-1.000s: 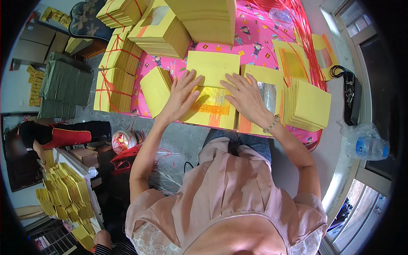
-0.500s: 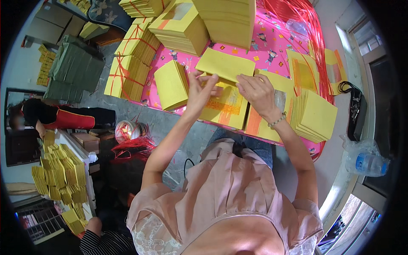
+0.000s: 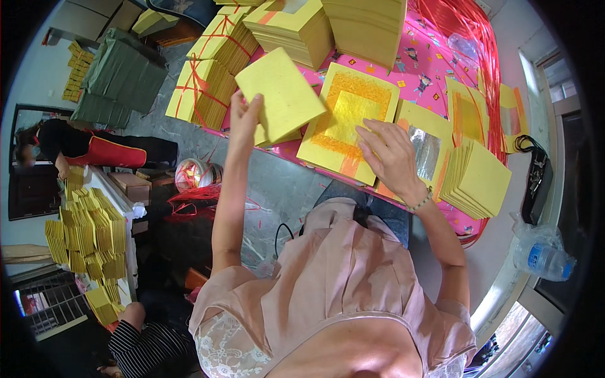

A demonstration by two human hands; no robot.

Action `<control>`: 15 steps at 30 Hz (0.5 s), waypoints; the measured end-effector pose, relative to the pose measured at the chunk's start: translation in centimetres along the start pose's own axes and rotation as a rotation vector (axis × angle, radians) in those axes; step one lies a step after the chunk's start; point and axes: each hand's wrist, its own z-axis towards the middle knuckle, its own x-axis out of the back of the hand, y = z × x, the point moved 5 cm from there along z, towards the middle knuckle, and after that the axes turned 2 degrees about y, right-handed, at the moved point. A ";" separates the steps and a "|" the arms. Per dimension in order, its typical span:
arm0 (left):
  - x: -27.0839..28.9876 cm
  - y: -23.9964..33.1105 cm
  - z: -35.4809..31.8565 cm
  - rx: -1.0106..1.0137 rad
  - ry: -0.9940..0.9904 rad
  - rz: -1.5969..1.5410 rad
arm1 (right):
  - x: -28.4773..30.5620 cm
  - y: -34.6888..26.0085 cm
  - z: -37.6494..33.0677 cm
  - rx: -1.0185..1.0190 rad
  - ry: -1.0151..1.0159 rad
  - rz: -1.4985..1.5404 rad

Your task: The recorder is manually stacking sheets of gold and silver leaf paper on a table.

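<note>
My left hand (image 3: 243, 117) grips a folded yellow packet (image 3: 280, 93) over the left part of the tabletop's (image 3: 433, 97) near edge, thumb on top and fingers mostly hidden beneath, its long axis slanting from far left to near right. My open, empty right hand (image 3: 393, 154) covers part of a gold-and-orange sheet (image 3: 353, 110) lying lengthwise away from that edge; whether my fingertips touch it, I can't tell. Only a strip of another packet (image 3: 282, 138) shows below the held one.

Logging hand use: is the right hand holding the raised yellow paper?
No, the left hand holds the raised yellow paper, away from the right hand.
</note>
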 end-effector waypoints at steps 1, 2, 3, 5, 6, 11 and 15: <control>1.2 -0.3 0.5 0.020 -0.019 0.017 | -0.3 0.6 -0.7 -0.035 -0.042 0.019; 2.6 -1.1 1.2 0.022 -0.016 0.018 | -0.6 0.9 -1.3 -0.068 -0.085 0.039; 4.2 -2.5 1.9 0.050 0.001 0.058 | -0.7 0.9 -1.7 -0.065 -0.089 0.043; 5.3 -3.8 2.3 0.128 0.025 0.165 | -1.1 1.4 -2.6 -0.116 -0.158 0.058; 5.6 -4.2 2.4 0.130 0.025 0.165 | -1.2 1.6 -2.9 -0.117 -0.160 0.059; 6.6 -5.8 3.3 0.157 -0.029 0.252 | -1.4 1.8 -3.5 -0.118 -0.169 0.046; 6.2 -6.2 3.7 0.142 -0.064 0.280 | -1.4 1.8 -3.5 -0.126 -0.184 0.042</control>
